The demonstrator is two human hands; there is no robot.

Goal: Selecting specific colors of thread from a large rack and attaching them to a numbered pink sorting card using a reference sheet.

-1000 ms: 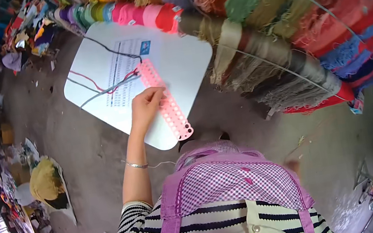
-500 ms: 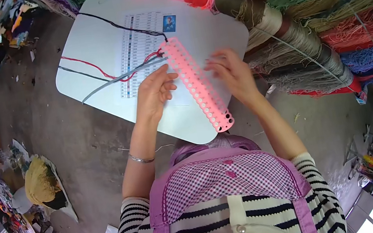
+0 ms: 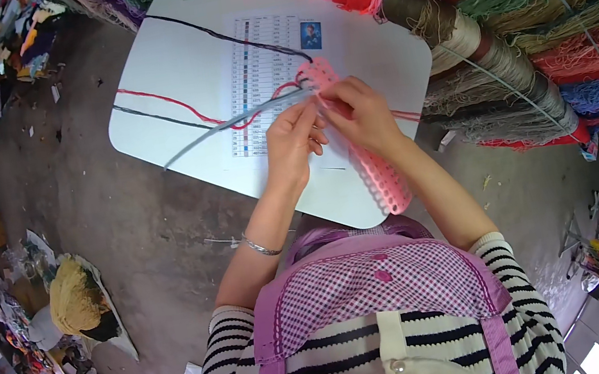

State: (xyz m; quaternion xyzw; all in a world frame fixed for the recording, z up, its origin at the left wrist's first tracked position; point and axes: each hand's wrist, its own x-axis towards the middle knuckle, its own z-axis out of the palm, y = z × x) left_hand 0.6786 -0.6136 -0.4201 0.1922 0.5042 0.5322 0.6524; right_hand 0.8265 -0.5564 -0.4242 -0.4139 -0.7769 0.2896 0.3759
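A long pink perforated strip [image 3: 380, 183] with rows of round holes slants across the white board, its near end at the board's edge. My right hand [image 3: 360, 115] lies over its upper part, thumb and fingers closed on it. Against the strip's left side, my left hand [image 3: 290, 141] has its fingertips pinched together; what they hold is hidden. Around the strip's upper end come a black thread bundle [image 3: 235, 39], a red thread bundle [image 3: 179, 104], a dark grey-green bundle [image 3: 161, 116] and a grey-blue bundle [image 3: 204, 138]. Another reddish thread [image 3: 406, 115] shows right of my right hand.
A printed chart sheet [image 3: 257, 51] with a small blue picture lies on the white board [image 3: 147, 125]. Skeins of yarn [image 3: 524, 62] are stacked along the far and right sides. On the floor at left sits a tan bundle [image 3: 78, 295].
My right hand has moved left onto the strip's upper part. My left hand has come close beside it, its fingers now pinched. The strip is tilted differently, and the view has shifted.
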